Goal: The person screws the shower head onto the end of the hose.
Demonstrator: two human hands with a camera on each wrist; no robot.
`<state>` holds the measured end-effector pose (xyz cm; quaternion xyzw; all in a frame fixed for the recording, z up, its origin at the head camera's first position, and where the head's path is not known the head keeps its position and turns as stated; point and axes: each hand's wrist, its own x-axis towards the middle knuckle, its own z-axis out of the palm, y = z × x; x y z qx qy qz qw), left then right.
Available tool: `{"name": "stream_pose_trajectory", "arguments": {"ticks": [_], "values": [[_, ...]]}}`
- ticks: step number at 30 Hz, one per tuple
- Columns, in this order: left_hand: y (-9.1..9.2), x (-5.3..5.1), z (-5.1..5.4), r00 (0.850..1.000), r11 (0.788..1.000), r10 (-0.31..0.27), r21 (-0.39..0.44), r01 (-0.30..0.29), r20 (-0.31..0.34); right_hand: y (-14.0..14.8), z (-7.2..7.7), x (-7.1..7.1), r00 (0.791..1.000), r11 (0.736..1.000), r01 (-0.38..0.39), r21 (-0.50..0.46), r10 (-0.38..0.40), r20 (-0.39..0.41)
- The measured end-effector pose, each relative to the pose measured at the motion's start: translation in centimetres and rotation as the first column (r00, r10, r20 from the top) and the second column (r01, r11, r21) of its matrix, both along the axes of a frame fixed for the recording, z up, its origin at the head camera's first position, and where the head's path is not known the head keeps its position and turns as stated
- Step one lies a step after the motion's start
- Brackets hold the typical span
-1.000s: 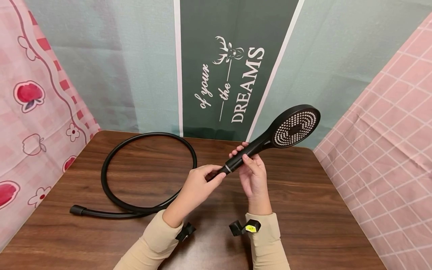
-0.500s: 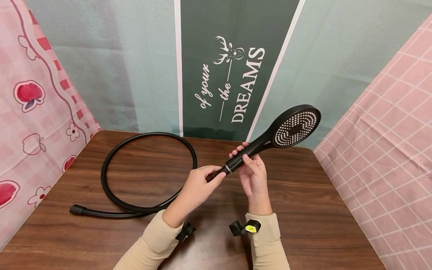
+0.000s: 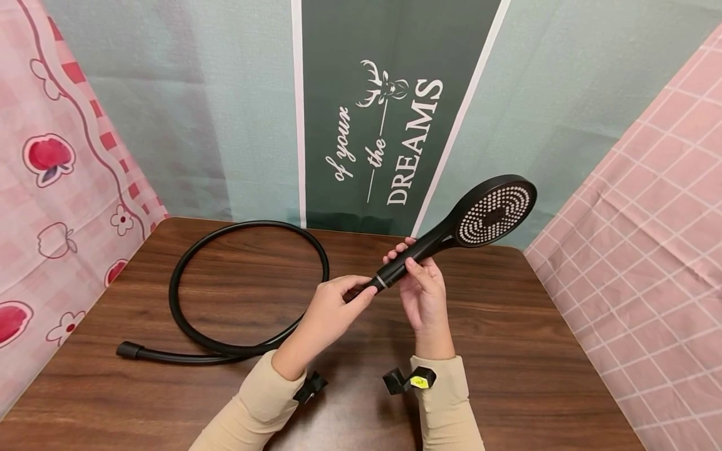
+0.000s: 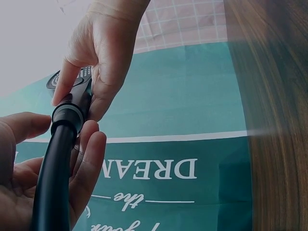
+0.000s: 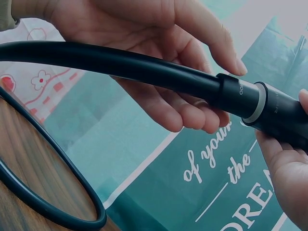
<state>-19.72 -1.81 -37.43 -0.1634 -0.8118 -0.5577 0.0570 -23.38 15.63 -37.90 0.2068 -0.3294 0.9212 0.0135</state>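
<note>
A black handheld shower head (image 3: 492,214), with pale nozzles over its face, is held above the table, tilted up to the right. Around its handle (image 3: 410,258) my right hand (image 3: 425,294) curls, thumb in front and fingers behind. My left hand (image 3: 329,313) pinches the connector (image 5: 238,95) of a black shower hose (image 3: 179,275) at the handle's lower end. A light ring (image 5: 261,102) shows where connector and handle meet. From there the hose runs back past the left hand (image 4: 79,173) and loops on the table. Its other end fitting (image 3: 130,351) lies at the left.
The brown wooden table (image 3: 507,388) carries the hose loop on its left half. A green and teal cloth (image 3: 248,113) with white lettering hangs behind. Pink patterned cloths stand along the left (image 3: 73,207) and right (image 3: 648,238) sides. Small black cameras (image 3: 408,379) sit on both wrists.
</note>
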Motion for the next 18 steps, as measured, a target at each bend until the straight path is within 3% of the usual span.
{"name": "stream_pose_trajectory", "arguments": {"ticks": [18], "values": [[0.06,0.07,0.10,1.000,1.000,0.002,-0.008,-0.002,-0.015,0.05,0.00,0.03,1.000,1.000,-0.002,0.005,0.002,-0.005]]}}
